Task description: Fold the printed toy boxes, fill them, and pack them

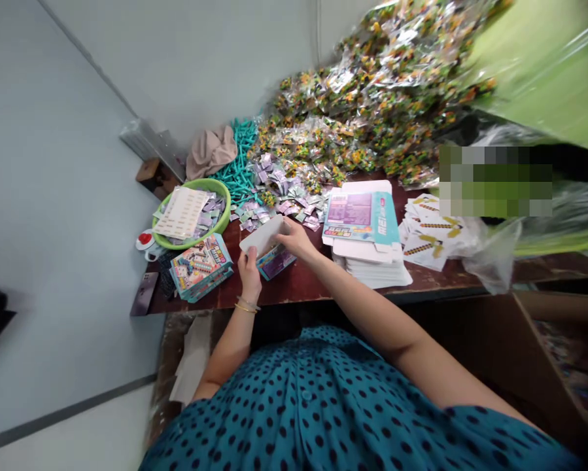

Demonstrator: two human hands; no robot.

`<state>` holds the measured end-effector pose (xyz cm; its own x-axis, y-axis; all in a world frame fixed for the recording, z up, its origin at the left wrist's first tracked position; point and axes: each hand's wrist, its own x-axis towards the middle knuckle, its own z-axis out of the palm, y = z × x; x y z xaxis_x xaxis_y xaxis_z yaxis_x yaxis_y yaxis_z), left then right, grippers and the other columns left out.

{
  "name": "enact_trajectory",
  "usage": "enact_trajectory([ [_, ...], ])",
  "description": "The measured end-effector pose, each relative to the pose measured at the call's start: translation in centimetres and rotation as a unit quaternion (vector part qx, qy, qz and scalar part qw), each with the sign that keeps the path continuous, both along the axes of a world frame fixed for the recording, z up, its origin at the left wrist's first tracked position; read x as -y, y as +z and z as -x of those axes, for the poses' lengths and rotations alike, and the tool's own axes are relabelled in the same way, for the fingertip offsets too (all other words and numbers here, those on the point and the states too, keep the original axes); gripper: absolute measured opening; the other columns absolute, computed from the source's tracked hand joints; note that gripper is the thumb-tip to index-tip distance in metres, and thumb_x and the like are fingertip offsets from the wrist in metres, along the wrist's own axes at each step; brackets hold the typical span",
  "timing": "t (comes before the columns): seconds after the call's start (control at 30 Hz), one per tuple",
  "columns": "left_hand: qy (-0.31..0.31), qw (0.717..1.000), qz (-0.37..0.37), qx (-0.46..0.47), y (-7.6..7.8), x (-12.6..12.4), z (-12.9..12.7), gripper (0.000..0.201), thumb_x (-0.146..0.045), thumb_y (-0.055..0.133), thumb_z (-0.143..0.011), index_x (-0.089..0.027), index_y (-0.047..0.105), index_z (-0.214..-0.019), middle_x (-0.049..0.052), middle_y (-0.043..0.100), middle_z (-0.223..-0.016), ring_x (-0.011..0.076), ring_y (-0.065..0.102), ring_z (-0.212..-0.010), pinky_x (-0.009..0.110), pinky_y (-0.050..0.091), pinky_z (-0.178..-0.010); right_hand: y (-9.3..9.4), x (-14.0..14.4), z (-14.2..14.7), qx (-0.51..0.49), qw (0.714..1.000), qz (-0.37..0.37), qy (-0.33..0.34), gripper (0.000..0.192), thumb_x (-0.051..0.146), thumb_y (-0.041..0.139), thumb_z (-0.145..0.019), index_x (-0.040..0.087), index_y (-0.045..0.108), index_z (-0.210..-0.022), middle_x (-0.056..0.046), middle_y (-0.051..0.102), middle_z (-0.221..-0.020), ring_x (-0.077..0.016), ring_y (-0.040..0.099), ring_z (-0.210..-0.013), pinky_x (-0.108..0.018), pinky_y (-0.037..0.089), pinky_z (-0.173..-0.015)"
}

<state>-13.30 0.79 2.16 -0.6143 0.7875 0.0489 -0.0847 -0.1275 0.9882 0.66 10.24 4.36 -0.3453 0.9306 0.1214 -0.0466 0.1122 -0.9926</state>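
Observation:
In the middle of the table stands a small printed cardboard box [276, 263] with its white lid flap raised. My left hand [250, 275] grips the flap's near left edge, thumb up. My right hand [297, 240] is at the box's upper right, fingers curled over its edge. What lies inside the box is mostly hidden. To the left is a stack of printed boxes [201, 265]. On the right lies a pile of flat unfolded cartons [365, 222]. Small purple sachets [294, 196] are scattered just behind the box.
A green basin [227, 208] holds sachets and a sheet of paper [182, 212]. Teal sticks [242, 157] and a heap of bagged colourful pieces [372, 111] lie behind. Printed cards [428, 229] are at right, a phone [144, 292] and white mug [146, 244] at left.

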Motion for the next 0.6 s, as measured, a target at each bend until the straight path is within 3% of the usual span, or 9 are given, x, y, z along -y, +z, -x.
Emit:
enact_trajectory([
  [0.1,-0.021,0.998,0.025,0.044,0.7,-0.7,1.4,0.042,-0.045,0.081,-0.072,-0.017,0.073,-0.103,0.007,0.078,-0.106,0.0225,0.072,-0.102,0.035,0.053,-0.097,0.6,-0.7,-1.0,-0.086,0.985,0.106,0.106,0.055,0.060,0.057,-0.085,0.018,0.071,-0.118,-0.010,0.077,-0.114,-0.0264,0.070,-0.108,-0.042,0.055,-0.098],
  [0.17,-0.065,0.995,0.039,0.061,1.4,-1.4,2.6,0.040,-0.039,0.084,-0.065,-0.016,0.075,-0.097,0.006,0.079,-0.099,0.0233,0.073,-0.097,0.037,0.053,-0.097,1.0,-1.4,-1.8,-0.083,0.979,0.107,0.150,0.056,0.060,0.058,-0.085,0.019,0.072,-0.120,-0.010,0.078,-0.111,-0.0276,0.071,-0.107,-0.045,0.056,-0.098],
  [0.23,-0.104,0.991,0.048,0.070,2.0,-1.9,3.4,0.037,-0.036,0.084,-0.062,-0.016,0.077,-0.092,0.006,0.080,-0.093,0.0240,0.073,-0.093,0.039,0.053,-0.097,1.5,-2.0,-2.4,-0.014,0.989,0.010,0.145,0.051,0.049,0.064,-0.084,0.020,0.072,-0.126,-0.009,0.078,-0.114,-0.0276,0.071,-0.110,-0.046,0.055,-0.101],
  [0.3,-0.143,0.987,0.042,0.060,2.6,-2.0,3.7,0.033,-0.034,0.083,-0.063,-0.016,0.078,-0.090,0.008,0.080,-0.095,0.0246,0.073,-0.095,0.039,0.053,-0.098,2.3,-2.5,-3.0,0.096,0.973,-0.156,0.141,0.042,0.036,0.062,-0.088,0.023,0.073,-0.127,-0.008,0.074,-0.126,-0.0270,0.067,-0.120,-0.047,0.050,-0.108],
  [0.4,-0.206,0.978,0.012,0.026,3.2,-1.6,3.4,0.030,-0.034,0.077,-0.070,-0.017,0.079,-0.095,0.010,0.079,-0.105,0.0262,0.072,-0.104,0.038,0.053,-0.098,3.4,-2.6,-3.7,0.233,0.872,-0.370,0.220,0.038,0.026,0.055,-0.097,0.028,0.073,-0.130,-0.008,0.067,-0.141,-0.0270,0.061,-0.131,-0.048,0.042,-0.117],
  [0.47,-0.223,0.975,0.003,0.011,3.3,-1.3,3.1,0.030,-0.036,0.072,-0.075,-0.017,0.079,-0.097,0.011,0.078,-0.106,0.0273,0.071,-0.107,0.038,0.055,-0.097,3.7,-2.4,-3.9,0.278,0.818,-0.430,0.262,0.042,0.031,0.054,-0.100,0.028,0.067,-0.140,-0.010,0.064,-0.144,-0.0292,0.059,-0.133,-0.051,0.042,-0.116],
  [0.5,-0.221,0.975,0.002,0.004,3.2,-1.3,3.1,0.030,-0.036,0.070,-0.076,-0.017,0.079,-0.097,0.011,0.078,-0.106,0.0276,0.071,-0.108,0.038,0.055,-0.096,3.7,-2.3,-3.9,0.291,0.808,-0.439,0.262,0.043,0.035,0.052,-0.102,0.027,0.064,-0.143,-0.012,0.063,-0.145,-0.0307,0.059,-0.132,-0.053,0.043,-0.114],
  [0.6,-0.219,0.975,0.011,-0.027,2.7,-1.2,3.3,0.030,-0.035,0.064,-0.079,-0.018,0.079,-0.099,0.010,0.078,-0.108,0.0279,0.069,-0.110,0.038,0.056,-0.096,3.7,-1.8,-3.3,0.304,0.817,-0.424,0.246,0.046,0.042,0.048,-0.105,0.025,0.063,-0.144,-0.014,0.065,-0.141,-0.0321,0.065,-0.122,-0.052,0.049,-0.105],
])
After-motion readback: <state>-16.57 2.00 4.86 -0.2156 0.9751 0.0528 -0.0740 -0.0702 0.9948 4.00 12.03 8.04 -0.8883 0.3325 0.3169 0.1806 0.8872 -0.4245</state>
